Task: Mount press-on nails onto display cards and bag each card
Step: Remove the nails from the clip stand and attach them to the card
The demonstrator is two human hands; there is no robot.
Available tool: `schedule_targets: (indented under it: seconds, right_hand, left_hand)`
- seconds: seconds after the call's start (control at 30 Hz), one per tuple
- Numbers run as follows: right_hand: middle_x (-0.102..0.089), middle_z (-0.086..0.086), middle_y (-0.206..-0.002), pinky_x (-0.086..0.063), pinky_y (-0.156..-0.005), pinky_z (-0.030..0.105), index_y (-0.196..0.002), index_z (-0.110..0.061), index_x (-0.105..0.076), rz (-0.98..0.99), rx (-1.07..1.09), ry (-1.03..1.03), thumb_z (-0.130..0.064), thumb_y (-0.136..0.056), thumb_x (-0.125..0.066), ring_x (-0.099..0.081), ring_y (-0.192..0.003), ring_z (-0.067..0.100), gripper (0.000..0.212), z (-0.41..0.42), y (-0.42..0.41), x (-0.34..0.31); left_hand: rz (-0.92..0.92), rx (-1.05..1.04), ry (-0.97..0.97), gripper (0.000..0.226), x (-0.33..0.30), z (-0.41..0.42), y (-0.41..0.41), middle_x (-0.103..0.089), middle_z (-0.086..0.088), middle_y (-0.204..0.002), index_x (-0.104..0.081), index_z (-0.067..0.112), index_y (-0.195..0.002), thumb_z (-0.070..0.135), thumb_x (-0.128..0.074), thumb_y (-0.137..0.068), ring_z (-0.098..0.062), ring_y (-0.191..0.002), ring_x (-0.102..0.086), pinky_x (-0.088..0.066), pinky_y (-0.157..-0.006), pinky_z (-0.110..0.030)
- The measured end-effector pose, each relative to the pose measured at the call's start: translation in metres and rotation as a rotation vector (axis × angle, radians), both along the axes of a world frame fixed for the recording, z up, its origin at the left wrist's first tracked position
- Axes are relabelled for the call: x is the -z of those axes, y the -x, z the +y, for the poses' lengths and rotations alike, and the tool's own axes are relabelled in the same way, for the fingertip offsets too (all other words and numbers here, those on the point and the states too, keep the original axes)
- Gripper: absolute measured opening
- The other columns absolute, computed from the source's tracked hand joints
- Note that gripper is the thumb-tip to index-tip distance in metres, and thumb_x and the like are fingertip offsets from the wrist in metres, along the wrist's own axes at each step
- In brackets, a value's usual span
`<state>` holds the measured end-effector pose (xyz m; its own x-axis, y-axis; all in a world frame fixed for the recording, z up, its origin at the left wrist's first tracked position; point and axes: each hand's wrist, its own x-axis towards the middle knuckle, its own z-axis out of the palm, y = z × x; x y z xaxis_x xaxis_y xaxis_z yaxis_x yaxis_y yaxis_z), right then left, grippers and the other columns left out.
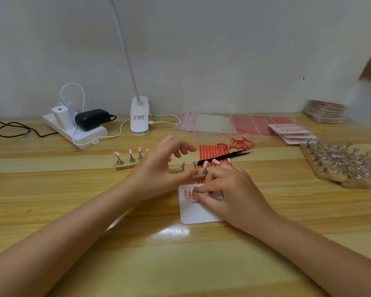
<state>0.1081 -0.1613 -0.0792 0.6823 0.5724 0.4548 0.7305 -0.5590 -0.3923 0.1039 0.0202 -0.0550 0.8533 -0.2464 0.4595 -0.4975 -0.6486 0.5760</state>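
Note:
A white display card (198,213) lies flat on the wooden table (73,189), with one pink press-on nail (187,193) stuck near its top left. My right hand (227,189) rests on the card and pinches a second pink nail (195,192) against it with thumb and forefinger. My left hand (161,168) hovers above the wooden nail stand (124,166), fingers loosely spread, holding nothing. Pink nails (116,154) sit on small metal posts along the left stand. More pink nails (206,163) stand on posts just behind my right hand.
Black tweezers (223,157) lie on a red adhesive strip sheet (210,151). Clear bags (204,123), red sheets (261,123) and bagged cards (289,130) lie at the back right. Empty wooden stands (341,163) are piled at right. A power strip (77,129) and lamp base (140,116) stand behind.

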Motion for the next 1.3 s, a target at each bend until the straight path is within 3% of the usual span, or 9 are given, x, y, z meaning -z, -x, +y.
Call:
schedule_targets:
  seconds: [0.13,0.23,0.37,0.47,0.6,0.9,1.03,1.17,1.3]
  right_hand:
    - [-0.055,-0.006,-0.070,-0.036,-0.070,0.025,-0.082,-0.021,-0.076,0.091,-0.007,-0.084,-0.030,-0.075,-0.074,-0.047,-0.074,0.010,0.011,0.001,-0.002,0.000]
    - [-0.053,-0.010,-0.069,-0.031,-0.067,0.020,-0.079,-0.021,-0.076,0.114,-0.012,-0.127,-0.027,-0.073,-0.076,-0.045,-0.070,0.002,0.009,0.001,-0.004,0.001]
    - [-0.056,-0.009,-0.071,-0.030,-0.068,0.009,-0.077,-0.019,-0.075,0.086,-0.001,-0.135,-0.027,-0.073,-0.076,-0.048,-0.069,0.002,0.009,-0.001,-0.003,0.000]
    - [-0.060,-0.003,-0.071,-0.039,-0.065,0.018,-0.081,-0.017,-0.074,-0.029,0.063,-0.164,-0.027,-0.075,-0.072,-0.052,-0.068,0.007,0.011,-0.002,-0.007,-0.009]
    - [-0.057,-0.001,-0.080,-0.030,-0.068,0.024,-0.095,-0.017,-0.074,-0.103,0.184,-0.008,-0.031,-0.076,-0.074,-0.047,-0.076,0.011,0.024,-0.005,-0.023,-0.025]
    - [-0.054,0.000,-0.065,-0.029,-0.069,0.028,-0.069,-0.009,-0.073,-0.338,0.094,0.245,-0.022,-0.077,-0.067,-0.053,-0.066,0.022,0.016,-0.002,-0.029,-0.035]
    - [-0.052,0.001,-0.075,-0.029,-0.070,0.029,-0.082,-0.009,-0.072,-0.119,0.151,0.121,-0.025,-0.090,-0.057,-0.048,-0.076,0.017,0.023,-0.004,-0.040,-0.037]
    - [-0.054,0.004,-0.072,-0.034,-0.060,0.023,-0.082,-0.012,-0.074,-0.004,0.172,-0.281,-0.021,-0.086,-0.064,-0.045,-0.062,0.006,0.014,-0.005,-0.040,-0.037]
    - [-0.053,0.000,-0.066,-0.033,-0.058,0.018,-0.083,-0.015,-0.076,-0.075,0.036,-0.195,-0.020,-0.082,-0.067,-0.045,-0.061,0.005,0.010,-0.006,-0.020,-0.022]
  left_hand:
    - [0.143,-0.022,0.035,0.030,0.006,-0.017,-0.014,-0.056,0.011,-0.089,-0.061,0.019,-0.100,0.016,-0.076,-0.074,0.001,-0.080,-0.050,-0.038,-0.069,-0.006]
    - [0.217,0.004,0.089,0.015,0.009,-0.026,-0.020,-0.061,0.004,-0.079,-0.064,0.014,-0.087,0.008,-0.073,-0.076,-0.001,-0.069,-0.053,-0.045,-0.065,-0.016]
    - [0.229,-0.037,0.121,0.004,0.013,-0.030,-0.022,-0.059,0.007,-0.070,-0.068,0.009,-0.078,0.007,-0.071,-0.077,-0.001,-0.061,-0.051,-0.043,-0.059,-0.014]
    - [0.221,-0.044,0.144,0.007,0.015,-0.028,-0.023,-0.060,0.008,-0.068,-0.068,0.013,-0.073,0.008,-0.073,-0.076,-0.001,-0.062,-0.051,-0.040,-0.059,-0.011]
    - [0.207,-0.041,0.170,0.013,0.017,-0.027,-0.023,-0.060,0.013,-0.066,-0.066,0.019,-0.068,0.012,-0.076,-0.073,0.002,-0.061,-0.052,-0.041,-0.057,-0.009]
    - [0.189,-0.027,0.175,0.014,0.018,-0.027,-0.024,-0.060,0.013,-0.065,-0.066,0.021,-0.066,0.014,-0.076,-0.074,-0.001,-0.064,-0.053,-0.040,-0.057,-0.010]
    - [0.191,-0.040,0.179,0.012,0.019,-0.028,-0.024,-0.062,0.009,-0.070,-0.066,0.018,-0.067,0.014,-0.076,-0.073,-0.006,-0.068,-0.056,-0.042,-0.062,-0.015]
    - [0.199,-0.053,0.158,0.009,0.019,-0.028,-0.023,-0.065,0.005,-0.074,-0.069,0.013,-0.071,0.018,-0.076,-0.074,-0.012,-0.072,-0.058,-0.042,-0.062,-0.017]
    - [0.175,-0.037,0.128,0.013,0.018,-0.026,-0.023,-0.059,0.010,-0.068,-0.064,0.020,-0.069,0.015,-0.074,-0.075,-0.003,-0.064,-0.051,-0.039,-0.060,-0.013]
